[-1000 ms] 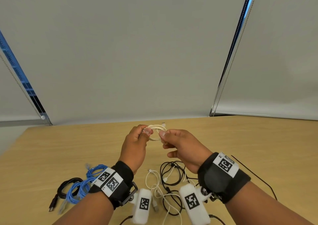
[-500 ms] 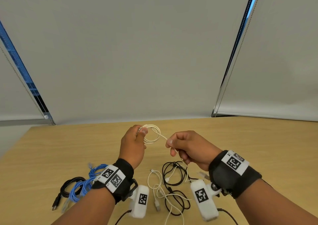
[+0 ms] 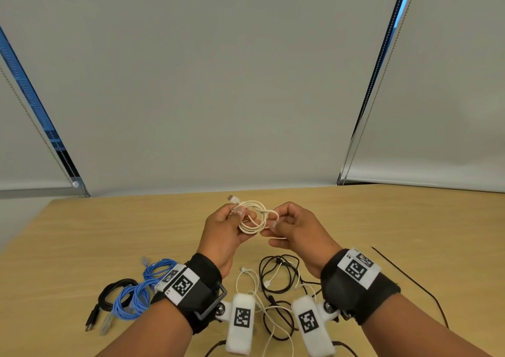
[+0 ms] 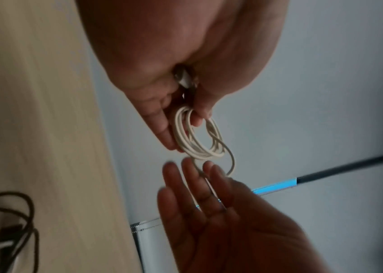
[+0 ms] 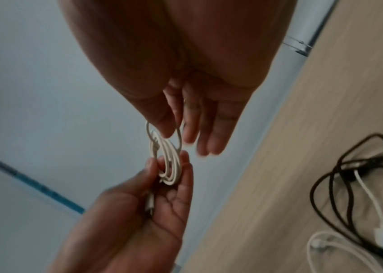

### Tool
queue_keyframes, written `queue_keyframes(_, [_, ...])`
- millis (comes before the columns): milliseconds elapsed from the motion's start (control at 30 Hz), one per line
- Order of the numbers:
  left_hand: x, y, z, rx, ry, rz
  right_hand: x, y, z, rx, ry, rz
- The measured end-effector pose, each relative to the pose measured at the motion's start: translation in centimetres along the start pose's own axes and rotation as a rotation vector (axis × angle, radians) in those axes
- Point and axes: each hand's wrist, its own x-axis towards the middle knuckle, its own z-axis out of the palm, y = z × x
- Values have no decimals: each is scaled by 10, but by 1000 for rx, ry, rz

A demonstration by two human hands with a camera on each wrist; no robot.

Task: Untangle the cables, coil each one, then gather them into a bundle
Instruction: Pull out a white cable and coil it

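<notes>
Above the wooden table (image 3: 410, 220), my left hand (image 3: 232, 217) pinches a small coil of white cable (image 3: 252, 221) between thumb and fingers. The coil's plug (image 3: 233, 198) sticks out above that hand. My right hand (image 3: 277, 224) is close against the coil's right side and pinches the cable's loose strand, which curves in a loop (image 3: 274, 214). In the left wrist view the coil (image 4: 197, 140) hangs from the left fingers (image 4: 162, 127). The right wrist view shows thumb and forefinger (image 5: 167, 127) pinching the strand (image 5: 178, 133), with the other fingers straight.
A blue coiled cable (image 3: 142, 288) and a black coiled cable (image 3: 113, 296) lie at the near left. A tangle of black and white cables (image 3: 276, 283) lies between my wrists. One thin black cable (image 3: 410, 277) runs along the right side.
My right hand, which had drawn the strand out to the right, has come back against the coil with it. The coil in my left hand has gained a loop.
</notes>
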Motion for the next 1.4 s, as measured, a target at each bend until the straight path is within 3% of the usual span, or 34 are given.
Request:
queue_keyframes(100, [2,-2,-2,160,49,67,-3,-3,3,-317,223,-199])
queue_keyframes(200, [-1,-3,-2,237,75,122,-6,-8,9,-511,111,-398])
queue_keyframes(267, [-4,-4,1,255,72,148,-6,-4,13,-732,36,-415])
queue_keyframes(433, [-16,-4,6,282,-37,184,-3,12,14,-977,117,-400])
queue_keyframes(567, [-20,-2,9,272,-104,158,-2,16,12,-945,150,-448])
queue_keyframes(733, [-17,2,11,250,-38,147,-1,15,13,-745,157,-495])
queue_keyframes(933, [4,12,-12,163,148,67,-18,14,10,-819,-196,-528])
queue_keyframes(1067, [11,14,-19,50,148,-27,-26,6,13,-837,-350,-533])
queue_keyframes(1267, [6,20,-11,-89,-71,-85,-23,-10,14,-715,-405,-425])
queue_keyframes(1400, [-1,17,-8,73,-262,-2,-20,-16,12,-527,-365,-344])
